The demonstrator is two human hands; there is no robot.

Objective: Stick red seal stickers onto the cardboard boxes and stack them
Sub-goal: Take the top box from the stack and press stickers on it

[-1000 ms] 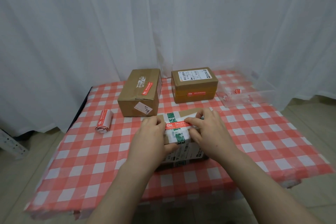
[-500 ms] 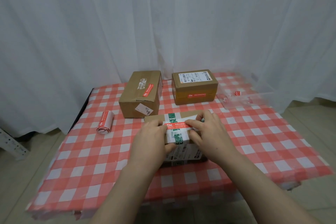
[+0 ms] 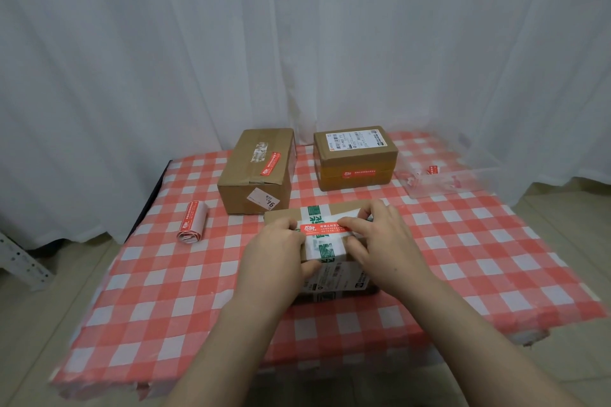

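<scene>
A: What's nearest?
B: A box (image 3: pixel 325 251) near the middle of the bench (image 3: pixel 165 291). The left hand (image 3: pixel 276 261) grips its left side, thumb on the near face. The right hand (image 3: pixel 385 248) clasps the right side; its fingers press a red sticker (image 3: pixel 319 229) lying across the white-and-green tape on top.
A: Further back?
B: A sticker roll (image 3: pixel 192 222) far left. Two stickered boxes stand apart: left box (image 3: pixel 258 172), right box (image 3: pixel 355 157). A clear tray (image 3: pixel 453 180) sits far right.
</scene>
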